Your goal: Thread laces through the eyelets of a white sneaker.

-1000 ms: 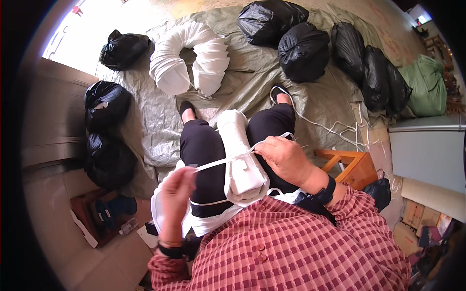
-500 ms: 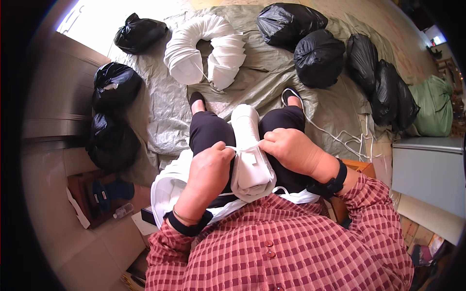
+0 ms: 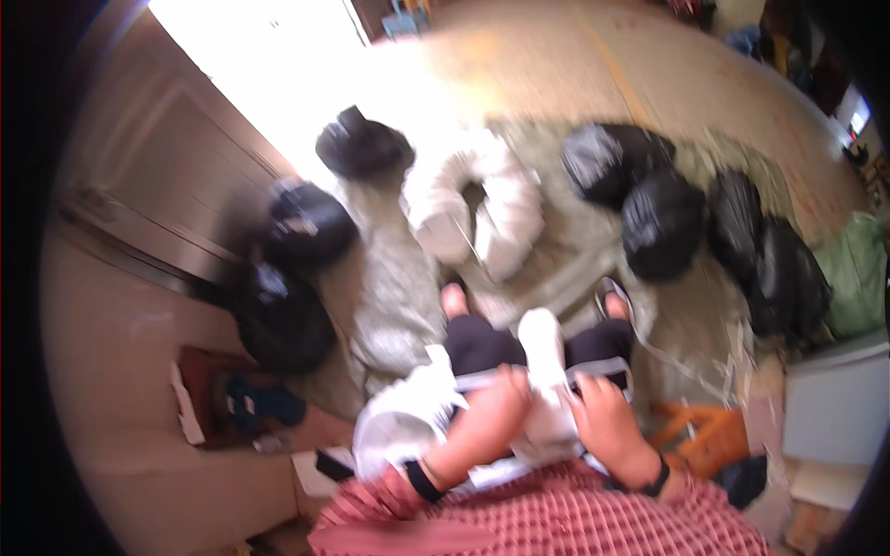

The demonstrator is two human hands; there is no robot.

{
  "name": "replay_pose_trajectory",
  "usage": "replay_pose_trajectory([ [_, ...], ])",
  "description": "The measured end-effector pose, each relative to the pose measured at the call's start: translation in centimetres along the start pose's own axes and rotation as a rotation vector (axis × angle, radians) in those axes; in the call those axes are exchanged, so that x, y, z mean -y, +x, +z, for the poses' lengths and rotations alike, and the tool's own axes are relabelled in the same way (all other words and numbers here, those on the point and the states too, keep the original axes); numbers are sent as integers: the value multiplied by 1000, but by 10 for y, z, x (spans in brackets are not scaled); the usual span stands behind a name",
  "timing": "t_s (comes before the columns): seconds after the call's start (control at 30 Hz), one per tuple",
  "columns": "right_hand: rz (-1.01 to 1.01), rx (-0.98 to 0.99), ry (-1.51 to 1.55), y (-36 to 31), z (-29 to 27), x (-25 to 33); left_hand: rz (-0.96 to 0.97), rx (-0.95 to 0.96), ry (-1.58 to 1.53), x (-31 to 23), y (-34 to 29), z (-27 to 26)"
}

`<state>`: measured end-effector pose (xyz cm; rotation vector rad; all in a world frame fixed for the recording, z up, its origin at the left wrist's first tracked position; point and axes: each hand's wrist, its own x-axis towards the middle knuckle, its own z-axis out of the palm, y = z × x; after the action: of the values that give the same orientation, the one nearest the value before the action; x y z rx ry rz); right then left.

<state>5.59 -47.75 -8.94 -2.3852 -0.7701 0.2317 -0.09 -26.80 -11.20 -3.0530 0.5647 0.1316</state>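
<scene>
Both hands (image 3: 547, 417) clasp a white rolled bundle (image 3: 545, 380).

Red-checked shirt (image 3: 575, 519), black trousers (image 3: 482, 345), black wristbands (image 3: 422, 480) (both wrists).

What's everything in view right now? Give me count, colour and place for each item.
white roll: one, white, on the lap between both hands
white strap: one, across the lap, beside the roll
ring-shaped white bundle: one, on the grey-green sheet ahead of the feet
black bags: about seven, around the sheet, left and right
grey-green sheet: one, spread on the floor
green bag: one, far right
orange stool: one, right of the legs
left hand: on the roll
right hand: on the roll
</scene>
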Motion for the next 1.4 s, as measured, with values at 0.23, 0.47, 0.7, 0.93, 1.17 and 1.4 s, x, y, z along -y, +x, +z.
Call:
replay_pose_trajectory([
  [0.23, 374, 880, -302, 27, -6, 7, -491, -157, -639, -43, 2, -15],
  [0.47, -90, -39, -11, 3, 35, -44, -396, -113, -465, -42, 7, 3],
  [0.7, -187, -174, 82, 7, 22, -18, -330, -248, -577, -25, 3, 25],
  [0.93, -345, 35, -134, 15, 4, -10, -214, -103, -597, -23, 3, -14],
  [1.17, -444, 159, -397, 29, -13, -2, -137, 22, -551, -8, 18, 7],
  [1.4, 20, 256, 1223, 14, -27, -11, -1, -265, -611, -4, 17, -19],
])
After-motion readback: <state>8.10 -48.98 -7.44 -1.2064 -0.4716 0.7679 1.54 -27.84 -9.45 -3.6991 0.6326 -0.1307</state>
